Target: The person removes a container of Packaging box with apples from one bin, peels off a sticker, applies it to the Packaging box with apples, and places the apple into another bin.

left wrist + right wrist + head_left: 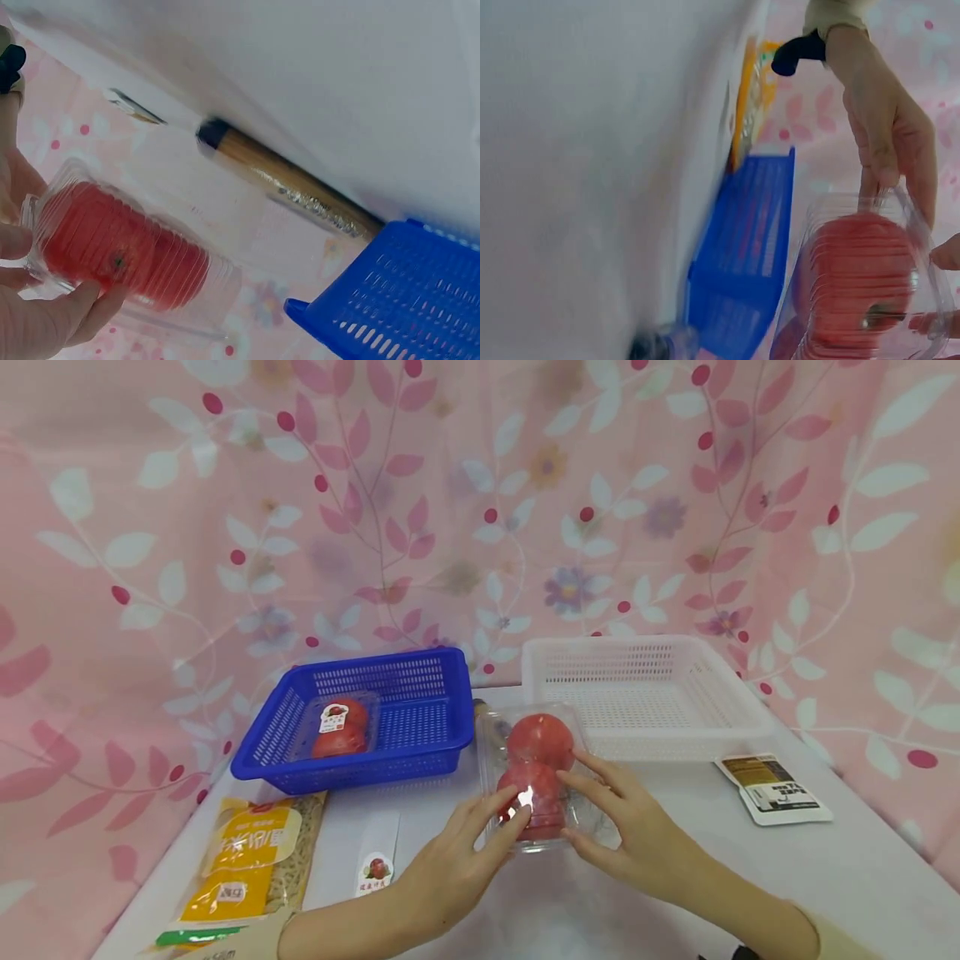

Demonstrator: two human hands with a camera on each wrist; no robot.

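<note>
Currently, a box [491, 752] with two tomatoes [542, 742] is sitting between both hands, in front of the gap between the blue basket [360, 768] and the white basket [660, 741]. The left hand [452, 864] is pinching its near rim, thumb against fingers; the right hand [633, 827] is touching its right side, fingers spread and nearly straight. Another pack [334, 718] is lying inside the blue basket. A bag [247, 852] and a strip [378, 852] are lying left, a pouch [776, 789] right.
</note>
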